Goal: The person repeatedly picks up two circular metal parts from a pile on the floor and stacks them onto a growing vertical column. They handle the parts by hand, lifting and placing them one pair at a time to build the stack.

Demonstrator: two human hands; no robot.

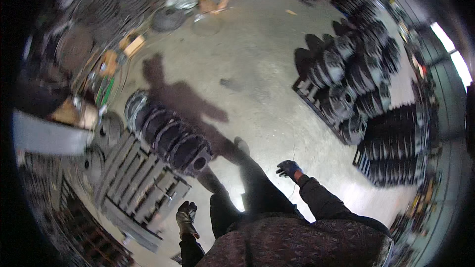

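Your patterned top (307,242) lies nearest; your left hand (187,219) and right hand (288,169) hang loosely open, empty. Squarely facing the dark castings (170,137), left along the slatted pallet (126,170), should steady you.

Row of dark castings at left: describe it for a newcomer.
Find the slatted pallet ahead and left of the left gloved hand. Along its right edge sits the row of dark, ribbed castings. Unlike the several rows massed on the right, it is a single line, its near end showing a squarish holed face.
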